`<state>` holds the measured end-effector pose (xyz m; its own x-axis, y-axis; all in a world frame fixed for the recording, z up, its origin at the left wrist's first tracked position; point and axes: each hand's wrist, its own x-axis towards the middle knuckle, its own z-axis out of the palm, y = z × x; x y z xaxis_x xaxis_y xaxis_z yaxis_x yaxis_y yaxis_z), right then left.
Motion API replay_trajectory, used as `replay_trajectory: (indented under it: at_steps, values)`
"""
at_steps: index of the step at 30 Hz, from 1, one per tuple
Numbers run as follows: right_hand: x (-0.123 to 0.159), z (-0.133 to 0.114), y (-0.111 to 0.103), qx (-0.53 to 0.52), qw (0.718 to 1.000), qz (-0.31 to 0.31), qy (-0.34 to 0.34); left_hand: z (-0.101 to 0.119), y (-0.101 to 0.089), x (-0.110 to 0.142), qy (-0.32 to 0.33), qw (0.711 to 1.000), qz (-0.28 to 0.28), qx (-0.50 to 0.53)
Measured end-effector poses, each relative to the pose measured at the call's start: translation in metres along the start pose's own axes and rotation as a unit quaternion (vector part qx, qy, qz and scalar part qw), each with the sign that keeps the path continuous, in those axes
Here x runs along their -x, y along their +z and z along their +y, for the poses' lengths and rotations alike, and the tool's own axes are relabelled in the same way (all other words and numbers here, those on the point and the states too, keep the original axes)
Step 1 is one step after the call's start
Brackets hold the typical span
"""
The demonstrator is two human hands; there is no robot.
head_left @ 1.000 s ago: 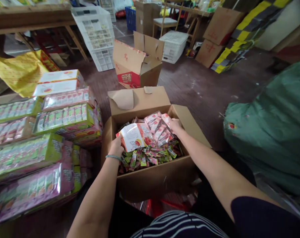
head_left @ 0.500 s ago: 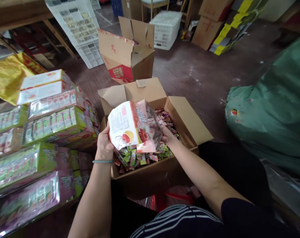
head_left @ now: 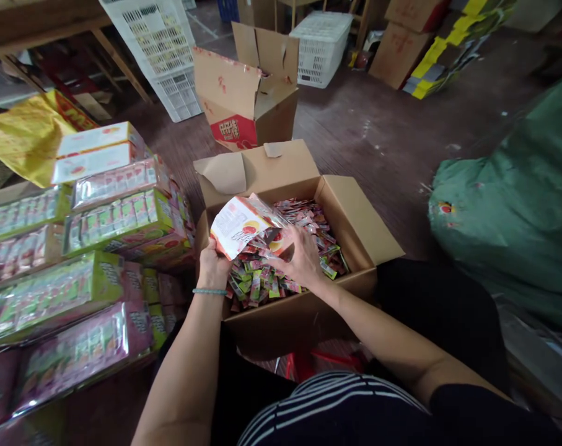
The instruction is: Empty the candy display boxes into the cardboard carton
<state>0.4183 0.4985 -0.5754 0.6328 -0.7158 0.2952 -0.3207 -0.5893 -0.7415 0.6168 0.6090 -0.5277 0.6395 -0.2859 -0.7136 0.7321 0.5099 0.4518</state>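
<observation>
A printed display box (head_left: 241,228), white and orange with fruit pictures and a clear plastic part, is tilted over an open carton (head_left: 303,305). My left hand (head_left: 215,260) grips its left edge, the thumb on the near corner. My right hand (head_left: 303,255) is bent round the box's right end, thumb and fingers on the clear part; some fingertips are hidden. Below, small pink and green sachets (head_left: 257,285) fill much of the carton. Some sachets show at the mouth of the box, between my hands.
Packed display boxes (head_left: 118,217) are stacked on the left, by a yellow bag (head_left: 25,133). Another open carton (head_left: 253,118) stands beyond, with white crates (head_left: 320,49) behind it. A large green sack (head_left: 508,217) bulges on the right.
The display box has tipped and come lower over the sachets, looking flatter. My right hand has moved from under its right side to its top right end. The view has shifted slightly.
</observation>
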Motion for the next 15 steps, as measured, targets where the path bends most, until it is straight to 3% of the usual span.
replay_trajectory:
  at_steps: [3, 5, 7, 11, 15]
  values:
    - [-0.002, 0.003, 0.003, 0.112, 0.993, -0.001, -0.044, 0.002, 0.000, 0.009, -0.021, 1.000, 0.009, -0.010]
    - [-0.013, 0.006, 0.000, 0.122, 0.989, 0.011, -0.079, 0.007, 0.000, 0.016, -0.022, 0.999, 0.016, -0.023]
    - [-0.022, 0.005, -0.012, 0.120, 0.978, 0.050, -0.161, 0.014, -0.002, 0.024, -0.005, 0.999, -0.011, -0.030]
    - [-0.024, -0.008, -0.046, 0.152, 0.919, 0.150, -0.331, 0.022, -0.009, 0.038, 0.025, 0.993, -0.095, -0.063]
    - [-0.013, -0.023, -0.065, 0.181, 0.877, 0.188, -0.404, 0.018, -0.013, 0.046, 0.015, 0.991, -0.050, -0.119]
